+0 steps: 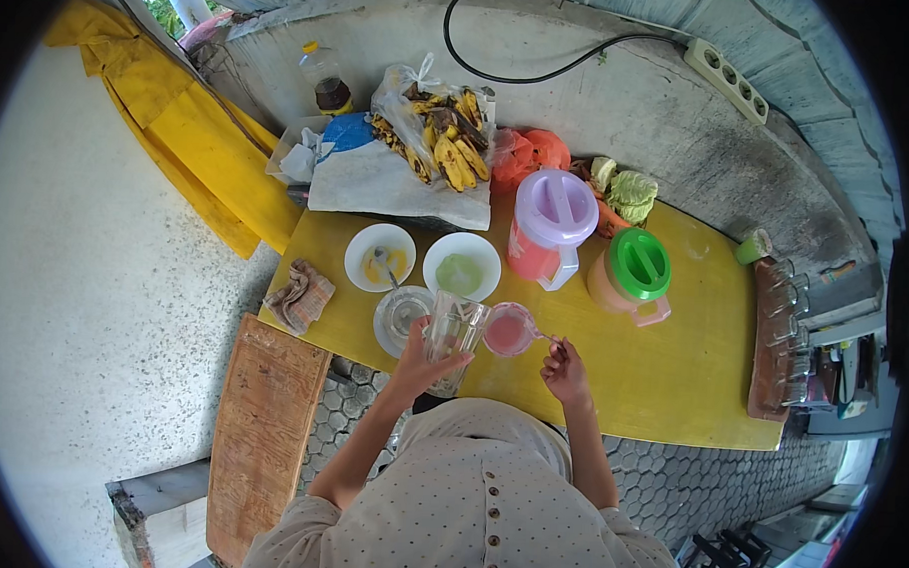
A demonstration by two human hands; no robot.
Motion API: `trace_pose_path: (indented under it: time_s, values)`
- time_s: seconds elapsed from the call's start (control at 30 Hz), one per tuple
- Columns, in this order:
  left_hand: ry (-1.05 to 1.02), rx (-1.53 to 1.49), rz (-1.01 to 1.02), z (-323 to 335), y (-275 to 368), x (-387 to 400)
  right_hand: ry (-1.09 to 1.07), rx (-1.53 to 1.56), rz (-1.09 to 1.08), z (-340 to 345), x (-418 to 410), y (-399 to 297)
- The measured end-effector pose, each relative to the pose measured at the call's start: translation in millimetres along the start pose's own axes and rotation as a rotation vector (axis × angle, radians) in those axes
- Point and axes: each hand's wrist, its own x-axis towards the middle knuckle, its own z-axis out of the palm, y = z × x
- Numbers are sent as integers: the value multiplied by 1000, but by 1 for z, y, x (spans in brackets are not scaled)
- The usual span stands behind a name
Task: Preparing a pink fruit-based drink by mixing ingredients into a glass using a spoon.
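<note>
My left hand point(427, 366) grips a tall clear glass mug point(455, 333), tilted over the table's near edge. A spoon handle point(549, 338) is pinched in my right hand point(565, 370); its other end reaches to a small bowl of pink stuff point(508, 331) just right of the glass. Partly behind my left hand stands a clear glass dish point(404, 320) on the table. Beyond it are a white bowl with yellow contents and a spoon point(380, 257) and a white bowl with pale green contents point(461, 267). Behind and right stand a purple-lidded pitcher point(553, 223) and a green-lidded pitcher point(635, 268).
The yellow table point(692, 352) carries a checked cloth point(301, 297) at left, bananas point(451, 152) in plastic at the back, cabbage point(632, 195) near the wall, and a brown tray point(765, 370) of glasses at right. A wooden bench point(265, 428) stands at lower left.
</note>
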Motion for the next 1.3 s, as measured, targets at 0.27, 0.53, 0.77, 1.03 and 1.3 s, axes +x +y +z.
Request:
trace_pose_path:
  time_s: [0.27, 0.53, 0.77, 1.03, 1.3]
  values:
    - [-12, 14, 16, -2, -8, 4, -227, 299, 68, 43, -20, 1]
    - [-14, 18, -9, 0, -2, 3, -580, 459, 21, 99, -52, 0]
    - [-56, 43, -13, -1, 0, 1, -619, 256, -140, 106, -60, -4]
    - [-136, 108, 74, -2, -7, 2, -427, -390, -619, 123, -78, -22]
    - [-138, 128, 105, 2, -5, 3, -426, -568, -666, 116, -73, -18]
